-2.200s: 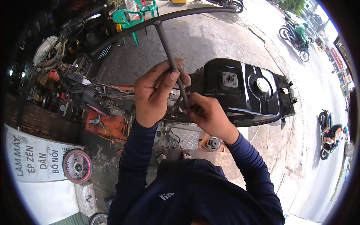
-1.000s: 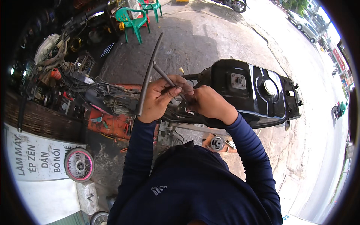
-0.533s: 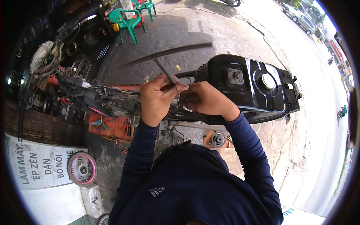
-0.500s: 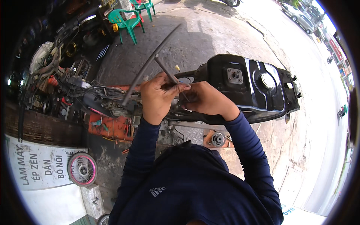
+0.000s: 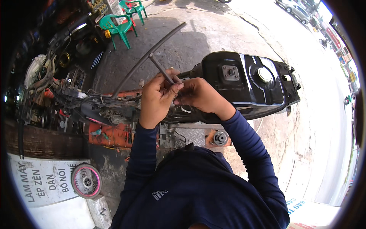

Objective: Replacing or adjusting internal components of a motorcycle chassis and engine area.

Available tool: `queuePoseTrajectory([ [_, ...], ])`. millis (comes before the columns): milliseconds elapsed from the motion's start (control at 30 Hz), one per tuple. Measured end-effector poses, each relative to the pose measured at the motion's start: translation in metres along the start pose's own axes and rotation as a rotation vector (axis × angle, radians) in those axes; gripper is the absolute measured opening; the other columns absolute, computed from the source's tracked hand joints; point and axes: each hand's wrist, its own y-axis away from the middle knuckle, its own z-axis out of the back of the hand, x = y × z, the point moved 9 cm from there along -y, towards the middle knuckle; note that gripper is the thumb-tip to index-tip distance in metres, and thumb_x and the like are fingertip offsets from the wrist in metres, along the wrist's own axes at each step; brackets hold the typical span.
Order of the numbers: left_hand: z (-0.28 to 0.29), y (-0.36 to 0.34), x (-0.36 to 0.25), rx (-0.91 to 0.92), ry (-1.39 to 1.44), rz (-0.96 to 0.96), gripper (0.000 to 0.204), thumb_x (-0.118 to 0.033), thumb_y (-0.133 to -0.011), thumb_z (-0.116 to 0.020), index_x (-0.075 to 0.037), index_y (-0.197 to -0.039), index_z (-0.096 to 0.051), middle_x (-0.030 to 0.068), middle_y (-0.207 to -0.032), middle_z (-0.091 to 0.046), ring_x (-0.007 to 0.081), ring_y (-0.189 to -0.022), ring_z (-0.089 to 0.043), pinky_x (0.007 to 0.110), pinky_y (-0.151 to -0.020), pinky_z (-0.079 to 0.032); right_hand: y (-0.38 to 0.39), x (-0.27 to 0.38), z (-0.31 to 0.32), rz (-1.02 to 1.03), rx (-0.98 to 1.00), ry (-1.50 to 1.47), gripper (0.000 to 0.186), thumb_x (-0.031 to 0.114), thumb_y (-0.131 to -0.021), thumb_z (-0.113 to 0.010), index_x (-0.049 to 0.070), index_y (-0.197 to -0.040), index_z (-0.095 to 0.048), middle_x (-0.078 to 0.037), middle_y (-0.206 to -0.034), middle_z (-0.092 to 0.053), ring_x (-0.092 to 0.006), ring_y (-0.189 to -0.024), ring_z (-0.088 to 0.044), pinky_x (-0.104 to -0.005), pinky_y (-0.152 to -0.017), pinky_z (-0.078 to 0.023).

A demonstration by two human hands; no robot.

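A long dark grey rubber hose (image 5: 136, 68) stretches at a slant beyond my hands. A shorter piece of hose (image 5: 161, 68) runs from a cut end beside it down into my fingers; I cannot tell if the two are joined. My left hand (image 5: 157, 98) is closed around the short piece, thumb and fingers pinching it. Close against it, my right hand (image 5: 203, 96) has its fingers pressed together at the hose's near end, where the grip is partly hidden. Below both hands lies a stripped motorcycle frame (image 5: 183, 114), with a black fuel tank (image 5: 244, 78) to the right.
An orange tray (image 5: 110, 134) with tools lies under the frame, left of a round metal gear part (image 5: 220, 138). A pink-rimmed wheel (image 5: 86, 181) leans at the lower left. Green plastic chairs (image 5: 118, 28) stand at the far left, and parked cars (image 5: 297, 12) at the far right.
My view has shifted slightly, so the scene sits a little differently. Both hands have drawn nearer together, the right moving left, and the hose has tilted a little.
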Motion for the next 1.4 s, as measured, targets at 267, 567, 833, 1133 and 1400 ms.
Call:
queuePoseTrajectory([
  [267,-0.001,0.005,-0.004,0.054,0.272,-0.057,0.018,-0.002,-0.091,-0.065,0.001,-0.108,-0.064,0.0059,-0.095,-0.070,0.0081,-0.074,-0.060,0.025,-0.063,-0.051,-0.004,-0.003,-0.005,-0.010,-0.004,-0.059,0.023,0.007,-0.076,-0.078,-0.002,-0.089,-0.061,-0.009,-0.070,-0.062,-0.0105,-0.065,-0.051,-0.0308,-0.063,-0.045],
  [567,0.005,0.004,0.014,0.039,0.322,-0.016,0.020,-0.003,-0.089,-0.068,0.000,-0.109,-0.063,0.0039,-0.094,-0.069,0.0048,-0.072,-0.058,0.021,-0.058,-0.046,0.001,0.011,0.000,-0.001,-0.110,-0.121,0.019,-0.001,-0.077,-0.073,-0.001,-0.091,-0.061,-0.003,-0.080,-0.064,-0.0081,-0.074,-0.055,-0.0280,-0.069,-0.047],
  [833,0.008,-0.007,0.021,0.006,0.251,0.076,0.021,-0.007,-0.086,-0.073,0.000,-0.104,-0.064,0.0092,-0.087,-0.070,0.0080,-0.059,-0.057,0.021,-0.050,-0.045,-0.003,-0.011,-0.003,-0.071,-0.059,-0.280,0.012,-0.004,-0.081,-0.069,-0.002,-0.089,-0.061,-0.005,-0.080,-0.067,-0.0096,-0.078,-0.062,-0.0281,-0.072,-0.051],
  [1133,-0.006,0.028,0.098,-0.019,0.718,0.170,0.033,-0.023,-0.089,-0.072,0.000,-0.110,-0.062,0.0068,-0.101,-0.066,0.0073,-0.076,-0.056,0.025,-0.069,-0.046,-0.013,0.006,0.005,-0.028,-0.055,-0.175,0.015,0.002,-0.084,-0.073,0.001,-0.091,-0.061,0.002,-0.081,-0.060,-0.0049,-0.077,-0.054,-0.0224,-0.069,-0.045],
  [1400,-0.086,0.071,0.106,0.306,-0.001,-0.060,0.030,-0.007,-0.077,-0.076,0.004,-0.102,-0.063,0.0144,-0.106,-0.060,0.0278,-0.094,-0.062,0.034,-0.081,-0.050,-0.038,0.029,0.007,-0.039,-0.218,-0.484,0.011,0.005,-0.091,-0.068,0.000,-0.096,-0.059,-0.001,-0.085,-0.063,-0.0076,-0.075,-0.059,-0.0240,-0.069,-0.049],
])
